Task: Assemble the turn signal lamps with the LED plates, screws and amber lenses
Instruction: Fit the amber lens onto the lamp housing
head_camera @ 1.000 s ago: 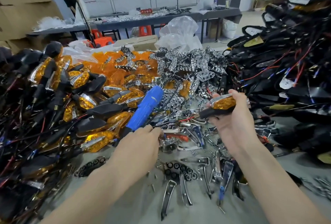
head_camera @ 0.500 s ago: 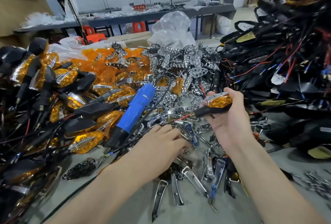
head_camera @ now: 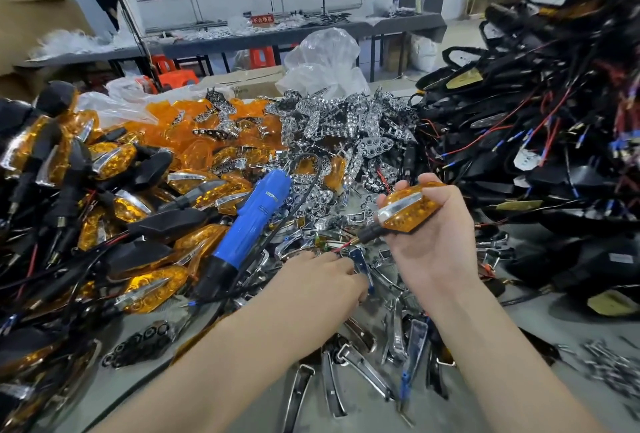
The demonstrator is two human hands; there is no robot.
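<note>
The amber-lensed turn signal lamp point(head_camera: 405, 211) sat in the right hand point(head_camera: 434, 245), fingers and thumb curled round it, above the loose chrome trims point(head_camera: 349, 363). The left hand point(head_camera: 318, 285) lay knuckles-up on those trims, fingertips hidden, so its grip could not be told. A blue screwdriver point(head_camera: 251, 221) lay just left of it

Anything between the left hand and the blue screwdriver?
Nothing visible blocks it. The blue screwdriver lies just left of the left hand, with only low chrome strips between them. The right hand holds a lamp farther right.
</note>
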